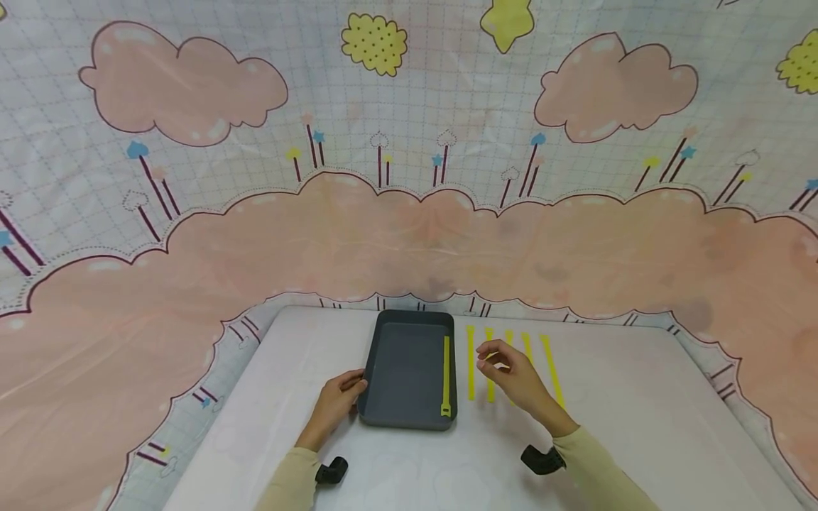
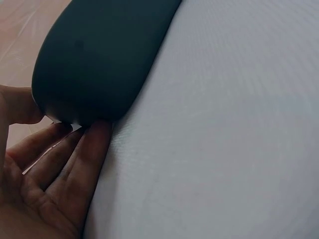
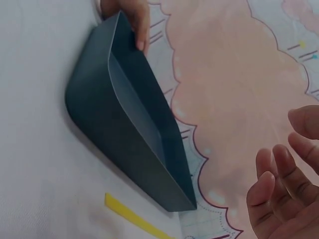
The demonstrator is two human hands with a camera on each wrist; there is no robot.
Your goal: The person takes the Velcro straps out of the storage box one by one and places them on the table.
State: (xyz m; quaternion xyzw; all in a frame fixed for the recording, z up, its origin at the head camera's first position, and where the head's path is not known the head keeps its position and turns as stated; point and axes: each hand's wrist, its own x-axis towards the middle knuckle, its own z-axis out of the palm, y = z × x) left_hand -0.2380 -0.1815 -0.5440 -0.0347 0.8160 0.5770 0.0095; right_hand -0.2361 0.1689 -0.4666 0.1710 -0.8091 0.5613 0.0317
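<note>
A dark grey rectangular tray lies on the white table. My left hand grips its left side near the front corner, thumb at the rim and fingers against the outer wall, as the left wrist view shows too. Inside the tray, along its right wall, lies a yellow cable strap with a slotted head toward me. Several more yellow straps lie in a row right of the tray. Over that row hovers my right hand, fingers loosely bent and holding nothing; it partly hides some straps.
The white tabletop extends around the tray. A patterned curtain with clouds and stars hangs behind the table and down its sides. Each wrist carries a small black device.
</note>
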